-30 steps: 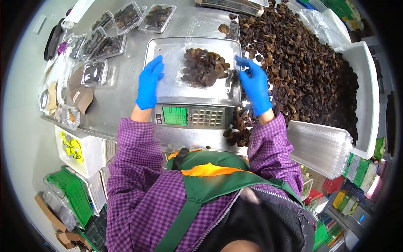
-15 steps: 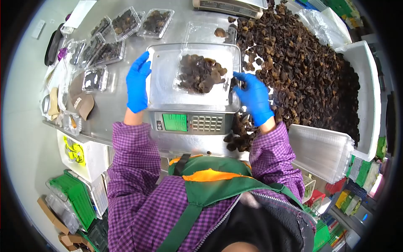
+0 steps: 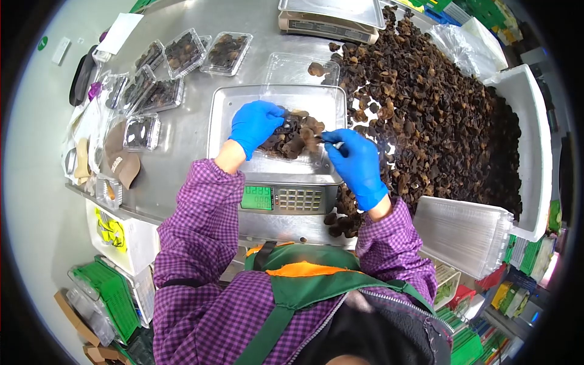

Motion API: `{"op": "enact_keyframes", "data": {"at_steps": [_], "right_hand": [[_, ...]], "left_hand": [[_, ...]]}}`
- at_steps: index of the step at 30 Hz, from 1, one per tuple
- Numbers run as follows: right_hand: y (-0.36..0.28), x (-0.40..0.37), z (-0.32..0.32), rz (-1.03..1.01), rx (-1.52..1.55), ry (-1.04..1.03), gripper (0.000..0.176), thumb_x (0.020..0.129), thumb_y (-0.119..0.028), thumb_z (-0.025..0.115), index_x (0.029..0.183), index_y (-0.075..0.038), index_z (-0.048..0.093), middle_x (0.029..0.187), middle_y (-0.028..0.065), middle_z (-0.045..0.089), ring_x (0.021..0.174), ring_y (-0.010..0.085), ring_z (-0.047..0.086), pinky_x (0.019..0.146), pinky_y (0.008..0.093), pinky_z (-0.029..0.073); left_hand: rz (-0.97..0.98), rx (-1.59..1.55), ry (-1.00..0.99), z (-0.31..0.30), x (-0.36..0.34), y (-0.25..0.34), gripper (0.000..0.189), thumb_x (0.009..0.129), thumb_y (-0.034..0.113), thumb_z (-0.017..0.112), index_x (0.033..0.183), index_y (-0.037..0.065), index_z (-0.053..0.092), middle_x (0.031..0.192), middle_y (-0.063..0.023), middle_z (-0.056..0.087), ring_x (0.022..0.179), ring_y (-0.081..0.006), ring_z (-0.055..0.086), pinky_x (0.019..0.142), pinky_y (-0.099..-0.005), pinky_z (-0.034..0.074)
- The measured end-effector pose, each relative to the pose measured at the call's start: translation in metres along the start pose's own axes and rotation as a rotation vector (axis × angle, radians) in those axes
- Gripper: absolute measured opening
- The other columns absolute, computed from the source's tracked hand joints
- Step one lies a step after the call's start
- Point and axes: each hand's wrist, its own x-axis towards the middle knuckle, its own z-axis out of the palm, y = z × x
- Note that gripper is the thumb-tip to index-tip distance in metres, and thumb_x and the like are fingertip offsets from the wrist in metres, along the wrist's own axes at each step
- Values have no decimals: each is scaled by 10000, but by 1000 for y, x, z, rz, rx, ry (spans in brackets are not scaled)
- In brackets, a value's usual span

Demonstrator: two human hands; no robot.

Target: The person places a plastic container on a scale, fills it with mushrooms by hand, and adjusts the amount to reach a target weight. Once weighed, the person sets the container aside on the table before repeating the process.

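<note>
A clear plastic tray heaped with dark brown wood ear mushrooms [image 3: 293, 139] sits on the metal pan [image 3: 234, 164] of a scale with a green display [image 3: 257, 198]. My left hand [image 3: 254, 128], in a blue glove, is over the left side of the heap, its fingers closed at the mushrooms; their tips are partly hidden. To the right of the heap, my right hand [image 3: 358, 164], also blue-gloved, pinches a dark piece of wood ear mushroom between thumb and forefinger. The tray's open lid [image 3: 301, 68] lies toward the back, with a brown piece on it.
A large pile of wood ear mushrooms [image 3: 432, 115] spills from a white bin [image 3: 538, 152] on the right. Stacked clear trays [image 3: 462, 231] stand at the front right. Several packed boxes [image 3: 226, 53] and a cap [image 3: 121, 155] lie left. A second scale [image 3: 328, 27] is at the back.
Both hands have moved from the pan's sides inward to the mushrooms. The fingers have closed, with a piece now in the right hand. The camera view has shifted slightly.
</note>
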Motion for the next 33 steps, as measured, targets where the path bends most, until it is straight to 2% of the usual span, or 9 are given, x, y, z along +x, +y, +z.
{"op": "enact_keyframes", "data": {"at_steps": [4,6,11,14,20,24,27,29,33], "right_hand": [[6,36,12,-161,-102,-15,380,819,-127,648,1191,-191,601,989,65,659,722,234,653,658,329,526],[22,75,22,-332,-146,163,406,815,-75,643,1199,-204,614,1039,57,652,663,177,616,635,286,514],[54,166,48,-466,-490,221,265,828,-95,564,1078,-152,630,952,121,616,900,317,604,747,417,511],[72,182,63,-324,-648,-51,196,825,-100,562,996,-125,656,950,128,616,895,333,592,760,427,505],[49,152,54,-464,-378,30,151,831,-108,594,954,-107,680,913,114,627,878,296,608,781,391,508],[34,119,34,-221,507,68,170,871,-71,626,1036,-40,655,991,51,658,811,126,623,745,254,509],[19,86,4,-91,582,36,164,899,-92,594,1036,-19,644,972,39,652,795,112,615,752,246,509],[15,64,-5,188,881,26,178,913,-109,536,1031,-26,640,909,30,636,756,96,601,703,235,506],[21,43,-5,206,743,-104,236,894,-122,459,1016,-49,647,804,16,590,706,76,574,604,226,476]], "left_hand": [[65,-57,58,-2,-6,-12,214,821,151,673,993,26,685,896,-109,678,731,-138,639,684,-272,516],[27,-187,68,0,-12,-21,203,836,134,655,1001,20,680,894,-108,675,735,-137,637,686,-270,516],[-139,-297,35,-10,-28,-4,200,881,115,609,1046,20,674,891,-94,667,738,-131,627,676,-264,512],[53,-231,123,-5,-36,-15,225,906,113,584,1100,33,666,894,-77,663,741,-118,615,663,-247,505],[-78,-649,155,-18,-53,-5,235,918,83,556,1124,44,663,945,-59,669,750,-96,600,672,-226,497],[-113,-781,275,-39,-75,3,230,915,102,571,1103,7,662,929,-52,676,740,-77,593,670,-214,485],[-274,-746,358,-54,-104,3,211,899,141,611,1035,-4,681,871,-54,682,713,-72,584,650,-206,471],[-329,-685,288,-60,-132,-14,205,900,147,612,1019,-3,685,856,-53,682,703,-72,581,642,-205,466],[-416,-723,169,-54,-185,-42,201,903,162,612,999,2,689,876,-65,696,712,-87,607,646,-225,485]]}}
